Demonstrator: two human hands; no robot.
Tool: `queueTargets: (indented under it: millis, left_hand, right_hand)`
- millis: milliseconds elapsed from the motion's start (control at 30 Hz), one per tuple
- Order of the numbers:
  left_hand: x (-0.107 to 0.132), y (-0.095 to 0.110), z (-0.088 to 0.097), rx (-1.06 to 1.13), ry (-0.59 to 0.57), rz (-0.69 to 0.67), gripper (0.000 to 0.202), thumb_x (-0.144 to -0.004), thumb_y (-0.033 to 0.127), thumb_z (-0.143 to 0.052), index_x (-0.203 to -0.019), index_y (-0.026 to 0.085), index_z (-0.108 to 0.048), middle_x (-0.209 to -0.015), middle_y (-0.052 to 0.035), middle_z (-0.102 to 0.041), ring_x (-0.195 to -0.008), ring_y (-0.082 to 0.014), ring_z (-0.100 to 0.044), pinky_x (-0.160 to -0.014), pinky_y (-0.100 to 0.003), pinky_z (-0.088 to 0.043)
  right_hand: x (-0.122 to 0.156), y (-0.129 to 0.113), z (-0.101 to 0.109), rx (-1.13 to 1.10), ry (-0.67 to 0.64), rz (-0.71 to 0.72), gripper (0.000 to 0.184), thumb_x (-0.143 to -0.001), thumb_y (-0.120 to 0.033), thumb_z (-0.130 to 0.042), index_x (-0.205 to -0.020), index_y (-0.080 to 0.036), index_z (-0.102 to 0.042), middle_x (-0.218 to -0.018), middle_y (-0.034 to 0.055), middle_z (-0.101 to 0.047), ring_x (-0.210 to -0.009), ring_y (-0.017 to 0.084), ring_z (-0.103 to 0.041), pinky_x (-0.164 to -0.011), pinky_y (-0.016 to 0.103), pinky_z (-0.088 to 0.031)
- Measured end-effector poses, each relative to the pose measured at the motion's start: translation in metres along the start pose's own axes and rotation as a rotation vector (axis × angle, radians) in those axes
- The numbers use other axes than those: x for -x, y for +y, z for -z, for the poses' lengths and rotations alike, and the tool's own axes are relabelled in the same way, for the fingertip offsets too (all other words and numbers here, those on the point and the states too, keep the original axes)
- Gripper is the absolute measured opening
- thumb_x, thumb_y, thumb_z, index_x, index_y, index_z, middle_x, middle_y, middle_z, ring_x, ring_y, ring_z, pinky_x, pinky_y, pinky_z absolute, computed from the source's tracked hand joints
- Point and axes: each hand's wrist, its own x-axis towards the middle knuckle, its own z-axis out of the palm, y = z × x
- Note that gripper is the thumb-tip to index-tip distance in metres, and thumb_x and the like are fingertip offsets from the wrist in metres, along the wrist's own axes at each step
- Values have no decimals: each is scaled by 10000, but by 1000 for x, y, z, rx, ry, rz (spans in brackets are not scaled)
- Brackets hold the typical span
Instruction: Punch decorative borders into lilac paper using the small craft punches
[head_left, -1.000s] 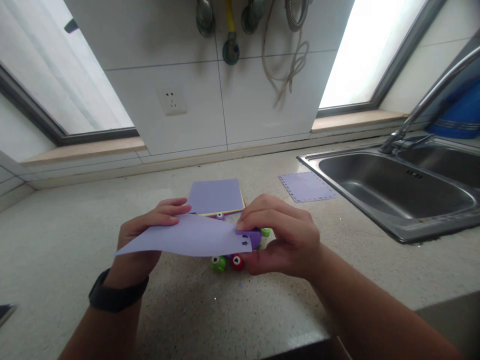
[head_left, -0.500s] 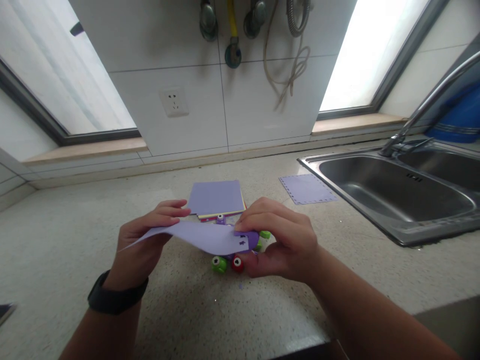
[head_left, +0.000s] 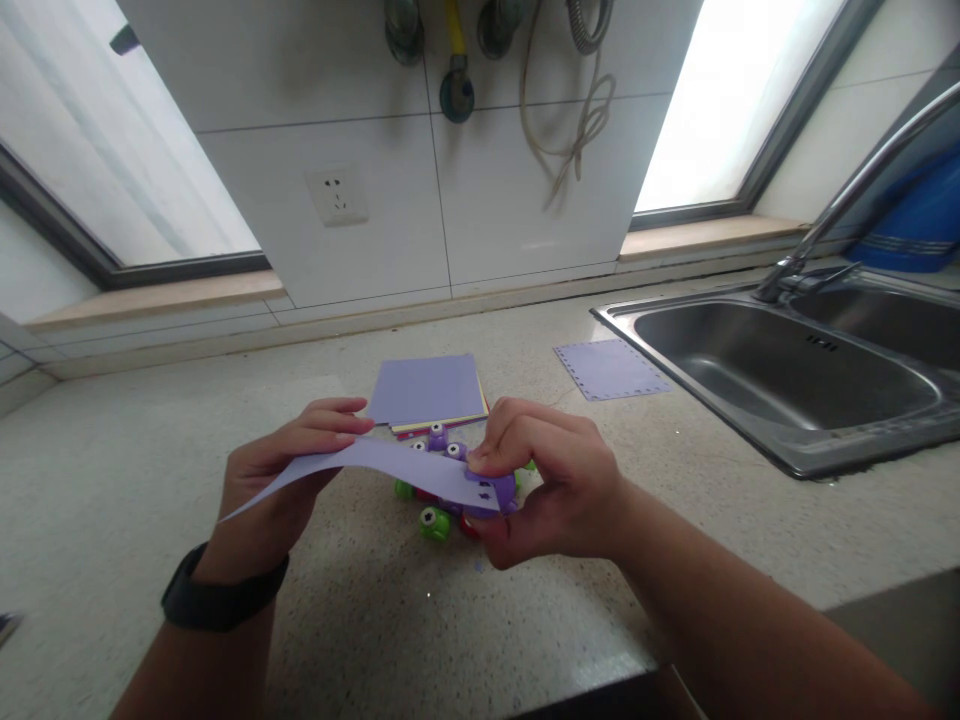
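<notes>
My left hand (head_left: pixel 281 480) pinches the left part of a lilac paper sheet (head_left: pixel 375 466) held above the counter. My right hand (head_left: pixel 551 490) grips a small purple paper punch (head_left: pixel 501 489) clamped on the sheet's right edge, where two small cut-out shapes show. Beneath the sheet, several little punches in green, red and purple (head_left: pixel 435 520) lie on the counter. Behind them rests a stack of coloured paper squares (head_left: pixel 429 392) with a lilac one on top.
A lilac square with punched edges (head_left: pixel 609 367) lies by the steel sink (head_left: pixel 787 375) at the right, with its tap (head_left: pixel 847 200). A wall socket (head_left: pixel 337 195) and hanging hoses sit on the tiled wall behind. The counter's front edge runs just below my arms.
The sheet has tilted flatter and bent, so less of its face shows. A second cut-out now shows beside the first at the punch. Both hands stayed roughly in place.
</notes>
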Motion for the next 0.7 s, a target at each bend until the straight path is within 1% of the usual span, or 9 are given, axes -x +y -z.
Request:
queueTargets:
  millis: [100, 200, 367, 467, 533, 600, 700]
  left_hand:
    - [0, 2, 0, -13, -18, 8, 125, -882, 287, -782, -998, 300, -825, -1044, -52, -791, -1136, -291, -688, -1020, -494, -534]
    - [2, 1, 1, -10, -27, 16, 142, -890, 242, -766, -1006, 302, -822, -1043, -50, -787, -1142, -290, -684, -1035, -504, -525]
    - [5, -5, 4, -22, -9, 24, 145, -876, 219, -773, -976, 314, -820, -1007, -42, -786, -1114, -282, -692, -1030, -527, -533]
    - [6, -7, 4, -24, -4, 35, 168, -866, 185, -774, -968, 310, -819, -1011, -39, -784, -1117, -275, -688, -1027, -518, -536]
    - [6, -6, 4, -23, -4, 38, 186, -862, 166, -771, -968, 310, -821, -1009, -38, -783, -1115, -269, -687, -1030, -509, -535]
    - [6, -4, 3, -13, -2, 54, 146, -868, 199, -773, -959, 302, -824, -1010, -45, -782, -1118, -270, -685, -1037, -507, -530]
    - [6, -2, 2, 2, 12, 91, 72, -872, 296, -787, -930, 293, -829, -1009, -57, -781, -1127, -283, -680, -1039, -507, -529]
  right_hand:
    - [2, 0, -1, 9, -13, -22, 316, -586, -120, -765, -841, -192, -593, -730, -18, -590, -605, 110, -556, -533, 242, -449]
    - [3, -2, -2, 19, -18, -21, 313, -587, -115, -751, -834, -195, -577, -721, -28, -568, -605, 104, -547, -533, 232, -437]
    - [4, -3, -3, 44, -32, 4, 262, -625, -141, -730, -823, -199, -569, -726, -27, -581, -616, 102, -556, -536, 223, -441]
    - [5, -2, -3, 66, -34, 29, 206, -663, -143, -713, -799, -199, -568, -725, -20, -593, -604, 101, -561, -532, 222, -452]
    - [5, -1, -2, 86, -45, 42, 182, -711, -163, -733, -808, -197, -583, -726, -16, -603, -599, 102, -571, -533, 223, -464]
    - [4, -1, 0, 83, -73, 49, 195, -768, -212, -783, -864, -190, -614, -743, -5, -632, -615, 107, -599, -552, 226, -491]
    - [2, -1, 3, 79, -101, 54, 241, -800, -246, -823, -933, -175, -636, -768, 16, -663, -649, 120, -635, -580, 232, -528]
